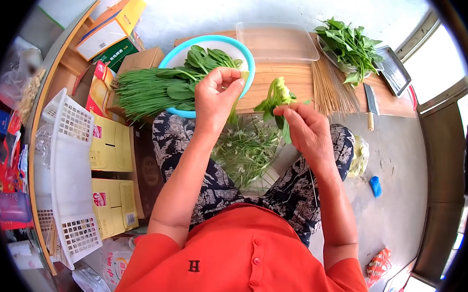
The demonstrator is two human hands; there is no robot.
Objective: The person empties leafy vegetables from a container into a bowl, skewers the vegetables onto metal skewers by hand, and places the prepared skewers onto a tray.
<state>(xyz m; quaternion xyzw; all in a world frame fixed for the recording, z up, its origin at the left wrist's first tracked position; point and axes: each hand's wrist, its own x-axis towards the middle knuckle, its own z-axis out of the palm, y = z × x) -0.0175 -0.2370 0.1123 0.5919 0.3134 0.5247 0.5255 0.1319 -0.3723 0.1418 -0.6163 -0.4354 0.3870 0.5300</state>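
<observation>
My left hand (pixel 218 95) is closed, thumb and forefinger pinching a strip of green leaf (pixel 234 107) beside the blue-rimmed basin. In my right hand (pixel 305 131), also closed, is a leafy green stalk (pixel 276 100) with a pale cut base pointing up. The two hands are apart, above my lap. Below them, between my knees, lies a heap of green trimmings (pixel 247 149). The basin (pixel 210 39) holds broad green leaves (pixel 198 61) and a large bundle of long thin greens (pixel 150 90).
A clear plastic tray (pixel 275 41), thin sticks (pixel 330 87), a heaped bowl of leafy greens (pixel 350 49), a dark tray (pixel 393 69) and a knife (pixel 371 102) are at the back. Boxes (pixel 111 146) and a white plastic rack (pixel 76 175) stand left.
</observation>
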